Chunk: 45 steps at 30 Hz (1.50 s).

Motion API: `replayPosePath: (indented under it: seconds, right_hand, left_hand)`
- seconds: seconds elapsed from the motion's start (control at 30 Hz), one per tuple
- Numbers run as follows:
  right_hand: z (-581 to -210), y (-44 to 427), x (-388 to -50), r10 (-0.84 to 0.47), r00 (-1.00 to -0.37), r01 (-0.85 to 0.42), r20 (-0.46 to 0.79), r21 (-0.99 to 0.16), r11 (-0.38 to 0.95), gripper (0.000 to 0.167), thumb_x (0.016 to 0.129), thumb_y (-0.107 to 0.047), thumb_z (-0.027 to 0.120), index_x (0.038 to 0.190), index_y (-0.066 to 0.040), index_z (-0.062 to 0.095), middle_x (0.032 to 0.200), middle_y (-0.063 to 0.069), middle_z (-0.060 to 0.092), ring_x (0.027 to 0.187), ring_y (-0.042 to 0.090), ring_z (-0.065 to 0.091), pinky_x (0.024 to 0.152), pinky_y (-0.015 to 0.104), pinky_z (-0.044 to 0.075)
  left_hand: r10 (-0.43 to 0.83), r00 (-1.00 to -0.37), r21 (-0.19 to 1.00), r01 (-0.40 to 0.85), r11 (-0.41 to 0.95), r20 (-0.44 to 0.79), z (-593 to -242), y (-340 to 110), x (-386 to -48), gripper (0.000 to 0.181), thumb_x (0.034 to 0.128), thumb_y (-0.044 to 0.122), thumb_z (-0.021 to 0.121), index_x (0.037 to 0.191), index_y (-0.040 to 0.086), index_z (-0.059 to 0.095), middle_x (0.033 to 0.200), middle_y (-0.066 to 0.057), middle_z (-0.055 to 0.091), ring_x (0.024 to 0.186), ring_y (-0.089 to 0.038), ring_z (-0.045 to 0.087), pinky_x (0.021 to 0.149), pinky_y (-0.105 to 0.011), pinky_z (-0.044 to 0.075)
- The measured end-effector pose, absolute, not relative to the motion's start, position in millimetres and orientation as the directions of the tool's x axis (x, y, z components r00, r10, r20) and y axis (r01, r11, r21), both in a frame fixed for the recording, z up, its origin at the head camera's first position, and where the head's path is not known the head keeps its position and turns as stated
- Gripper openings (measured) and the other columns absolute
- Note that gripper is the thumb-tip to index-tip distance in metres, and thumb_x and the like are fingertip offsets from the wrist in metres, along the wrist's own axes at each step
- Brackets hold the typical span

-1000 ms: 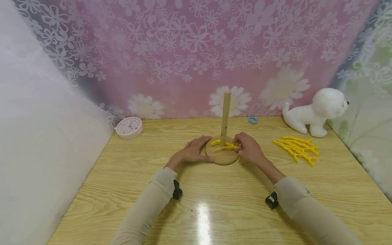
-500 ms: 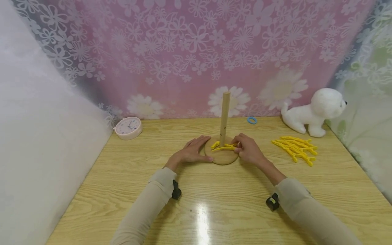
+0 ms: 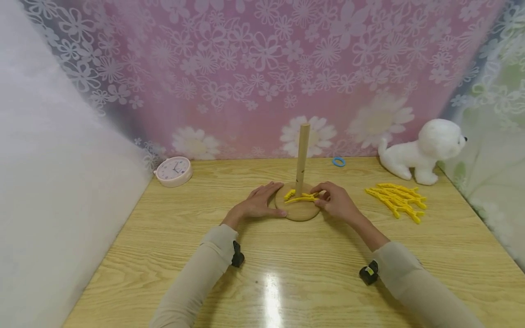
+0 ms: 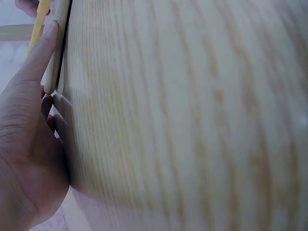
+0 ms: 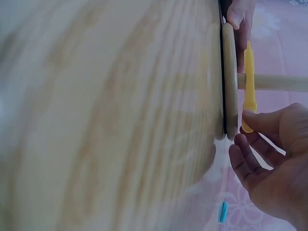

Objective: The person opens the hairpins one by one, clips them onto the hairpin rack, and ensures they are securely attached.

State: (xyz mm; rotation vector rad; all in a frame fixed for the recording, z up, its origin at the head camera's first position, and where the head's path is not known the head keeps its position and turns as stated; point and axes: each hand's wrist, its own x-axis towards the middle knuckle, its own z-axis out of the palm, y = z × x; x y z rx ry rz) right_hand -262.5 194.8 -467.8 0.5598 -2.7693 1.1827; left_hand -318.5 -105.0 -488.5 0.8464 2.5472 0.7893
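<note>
A wooden stand with a round base and an upright post stands mid-table. My left hand holds the base at its left, thumb along the near rim and fingers on the far side. In the left wrist view the thumb lies along the base's edge. My right hand pinches the handle end of a yellow alligator hair clip between thumb and fingers. The clip lies low across the post, one arm in front and the other partly hidden behind. In the right wrist view this clip sits just above the base.
Several more yellow alligator hair clips lie piled to the right. Behind them sits a white plush dog. A blue ring lies near the back edge, and a pink clock stands at the back left.
The clip's two arms have come closer together around the post. My right hand's fingers have loosened slightly, and its wrist has shifted a little right and nearer. The left hand stays put.
</note>
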Motion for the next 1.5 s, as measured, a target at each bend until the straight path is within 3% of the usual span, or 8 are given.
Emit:
replayPosePath:
  seconds: [0.27,0.73,0.83,0.93,1.07,1.2,1.27,1.5]
  right_hand:
    - [-462.3,199.0,-259.9,-0.296,-0.937,-0.336,0.184,-0.702,0.628,0.034,0.095,-0.001,0.075,0.128,-0.002,0.069,0.126,0.020,0.067,0.102,0.037,0.067,0.083,0.053,0.058]
    - [-451.1,239.9,-233.1,-0.341,-0.932,-0.313,0.121,-0.742,0.593,0.054,0.102,-0.016,0.069,0.151,-0.001,0.051,0.149,0.022,0.055,0.121,0.042,0.061,0.099,0.060,0.052]
    - [-450.1,255.1,-224.1,-0.328,-0.940,-0.288,0.093,-0.730,0.620,0.059,0.103,-0.023,0.069,0.154,-0.004,0.048,0.152,0.020,0.053,0.124,0.040,0.061,0.099,0.055,0.053]
    - [-450.0,273.0,-215.7,-0.309,-0.947,-0.274,0.085,-0.715,0.643,0.061,0.103,-0.029,0.069,0.155,-0.005,0.047,0.152,0.020,0.054,0.123,0.040,0.061,0.096,0.040,0.056]
    - [-450.6,300.5,-205.8,-0.257,-0.963,-0.238,0.085,-0.719,0.653,0.064,0.103,-0.032,0.069,0.156,-0.005,0.047,0.152,0.021,0.053,0.117,0.025,0.064,0.085,0.019,0.054]
    - [-452.4,328.5,-198.1,-0.171,-0.981,-0.187,0.096,-0.717,0.671,0.064,0.102,-0.031,0.070,0.154,-0.003,0.048,0.148,0.025,0.054,0.102,-0.008,0.057,0.076,0.014,0.054]
    - [-453.9,340.3,-196.4,-0.130,-0.986,-0.163,0.100,-0.714,0.681,0.063,0.102,-0.031,0.070,0.153,0.000,0.048,0.146,0.026,0.054,0.097,-0.018,0.051,0.073,0.013,0.053]
    - [-453.7,366.4,-189.1,-0.040,-0.996,-0.087,0.083,-0.696,0.713,0.060,0.103,-0.032,0.069,0.148,0.004,0.051,0.135,0.016,0.059,0.088,-0.015,0.049,0.064,0.023,0.055]
  left_hand:
    - [0.622,-0.767,0.583,0.437,0.685,-0.155,-487.8,-106.7,-321.8,0.107,0.0865,0.073,0.068,0.168,0.036,0.012,0.176,0.004,0.003,0.161,-0.014,-0.002,0.129,-0.050,0.001]
    - [0.615,-0.775,0.580,0.437,0.687,-0.144,-484.0,-107.4,-314.2,0.106,0.0875,0.073,0.068,0.169,0.033,0.013,0.176,-0.001,0.006,0.162,-0.022,0.002,0.129,-0.055,0.004]
    - [0.615,-0.774,0.574,0.440,0.690,-0.147,-483.6,-107.2,-313.3,0.104,0.0891,0.070,0.068,0.169,0.033,0.013,0.176,-0.001,0.005,0.162,-0.022,0.001,0.129,-0.054,0.004]
    - [0.618,-0.773,0.568,0.448,0.691,-0.143,-481.4,-106.3,-312.4,0.102,0.0902,0.068,0.068,0.169,0.033,0.013,0.176,-0.001,0.005,0.162,-0.020,0.001,0.129,-0.053,0.005]
    - [0.619,-0.773,0.575,0.445,0.686,-0.139,-480.5,-104.7,-312.2,0.103,0.0896,0.067,0.069,0.169,0.031,0.014,0.176,-0.001,0.006,0.162,-0.020,0.002,0.129,-0.053,0.005]
    - [0.614,-0.776,0.578,0.435,0.690,-0.148,-486.2,-103.4,-315.2,0.104,0.0888,0.068,0.070,0.169,0.033,0.013,0.176,0.001,0.005,0.161,-0.017,0.000,0.129,-0.050,0.003]
    - [0.609,-0.778,0.581,0.429,0.692,-0.151,-489.4,-103.4,-317.3,0.104,0.0880,0.069,0.070,0.168,0.035,0.013,0.176,0.003,0.005,0.161,-0.014,0.000,0.129,-0.049,0.002]
    - [0.612,-0.777,0.578,0.435,0.690,-0.147,-490.4,-103.4,-318.5,0.104,0.0883,0.067,0.071,0.168,0.035,0.013,0.176,0.004,0.006,0.161,-0.013,-0.001,0.130,-0.048,0.001]
